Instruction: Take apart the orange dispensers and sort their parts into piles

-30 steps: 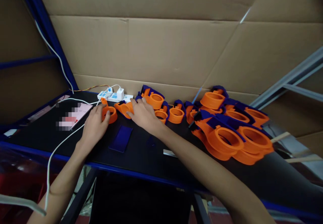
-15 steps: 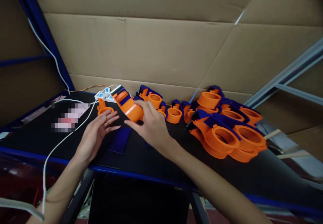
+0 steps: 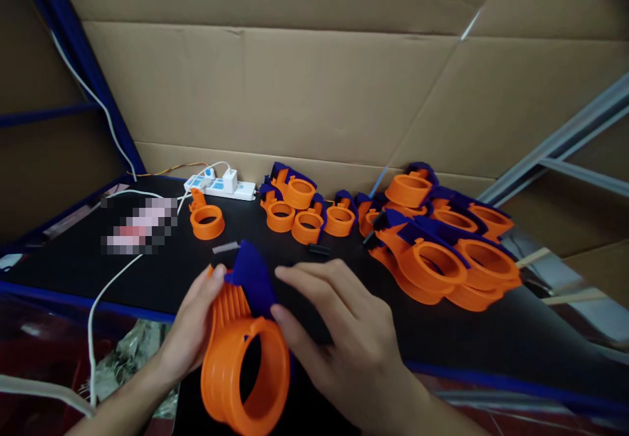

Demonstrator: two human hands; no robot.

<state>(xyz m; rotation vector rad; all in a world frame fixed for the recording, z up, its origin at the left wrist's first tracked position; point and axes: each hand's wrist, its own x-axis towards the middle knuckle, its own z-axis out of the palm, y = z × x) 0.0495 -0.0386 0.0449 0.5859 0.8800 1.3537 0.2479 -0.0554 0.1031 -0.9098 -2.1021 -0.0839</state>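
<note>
My left hand (image 3: pixel 189 331) and my right hand (image 3: pixel 344 331) together hold a large orange ribbed ring part (image 3: pixel 243 364) close to the camera, above the table's front edge. A dark blue plate (image 3: pixel 253 278) rests against the top of that part, pinned under my right thumb. My left fingers curl round the part's left side. My right fingers wrap its right side.
A single orange ring (image 3: pixel 207 221) lies on the black table (image 3: pixel 147 272). Several orange-and-blue assemblies (image 3: pixel 442 252) crowd the right and back. A white power strip (image 3: pixel 223 187) and white cable (image 3: pixel 105 292) lie at the left. Cardboard walls stand behind.
The orange part came off the back of the table toward me and now sits low and close in both hands. The blue plate left the table and is on the part.
</note>
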